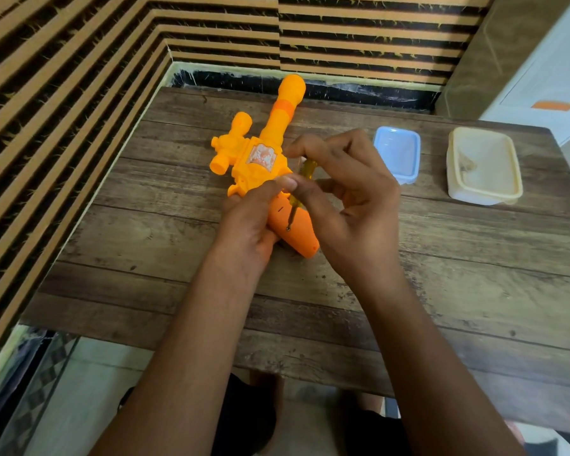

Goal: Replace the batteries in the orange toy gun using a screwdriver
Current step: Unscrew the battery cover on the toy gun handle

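**Screwdriver set on the grip screw of the toy gun**

Shows the orange toy gun lying flat on the wooden table, just above mid-picture, with barrel toward 1 o'clock and grip toward 5 o'clock. Laid so, presumably, to turn the grip's side face upward and bring its screw within reach from above.

Clamped where body meets grip by the left hand, entering from 7 o'clock, fingers curled round the plastic and thumb on top. Judged a brace against twisting under the tool.

Pinched between thumb and forefinger of the right hand, entering from 5 o'clock: the yellow-handled screwdriver, with the remaining fingers loosely spread and holding nothing. Tilted with handle toward 1 o'clock and tip set on a small dark spot low on the grip, taken to be the battery-cover screw. Too small to confirm engagement. Light fingertip hold, suited to spinning a small screw rather than forcing it.

Set at 3 o'clock of the gun, near the right hand: a pale blue plastic lid. Beyond it, also at 3 o'clock and well apart from the gun: an open cream plastic container, contents unclear. Probably kept close to receive screws and batteries.

No batteries in sight. Cover not yet off, so task judged at an early stage.
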Demonstrator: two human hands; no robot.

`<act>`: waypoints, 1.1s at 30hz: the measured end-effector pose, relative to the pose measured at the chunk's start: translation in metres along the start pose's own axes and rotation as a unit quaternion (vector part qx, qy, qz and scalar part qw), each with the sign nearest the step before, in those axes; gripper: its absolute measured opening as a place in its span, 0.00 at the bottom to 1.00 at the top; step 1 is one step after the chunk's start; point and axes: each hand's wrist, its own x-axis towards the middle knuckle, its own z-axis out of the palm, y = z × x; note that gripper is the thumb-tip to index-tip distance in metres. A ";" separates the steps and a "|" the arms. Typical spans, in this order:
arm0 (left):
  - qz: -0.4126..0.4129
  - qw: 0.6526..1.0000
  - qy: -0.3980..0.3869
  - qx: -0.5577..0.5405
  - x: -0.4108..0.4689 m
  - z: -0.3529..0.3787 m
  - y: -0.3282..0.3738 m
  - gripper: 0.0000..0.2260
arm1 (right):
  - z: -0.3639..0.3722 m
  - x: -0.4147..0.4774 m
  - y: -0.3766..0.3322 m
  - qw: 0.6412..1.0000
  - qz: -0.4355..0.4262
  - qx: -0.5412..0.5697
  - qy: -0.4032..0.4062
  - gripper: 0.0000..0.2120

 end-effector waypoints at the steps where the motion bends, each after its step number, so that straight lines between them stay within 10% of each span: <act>1: 0.000 1.000 -0.003 0.008 0.000 0.000 0.000 0.45 | 0.000 0.001 0.000 1.000 0.001 -0.002 0.004 0.10; 7: -0.016 1.000 0.014 0.015 0.013 -0.006 -0.007 0.20 | -0.007 0.001 0.001 1.000 0.010 0.011 -0.023 0.13; 14: 0.001 1.000 -0.010 0.000 0.007 -0.005 -0.006 0.33 | -0.011 0.000 -0.001 1.000 0.012 0.010 -0.006 0.09; 33: -0.008 1.000 -0.010 0.003 0.015 -0.007 -0.010 0.21 | 0.000 -0.001 0.003 0.998 -0.010 -0.020 0.056 0.09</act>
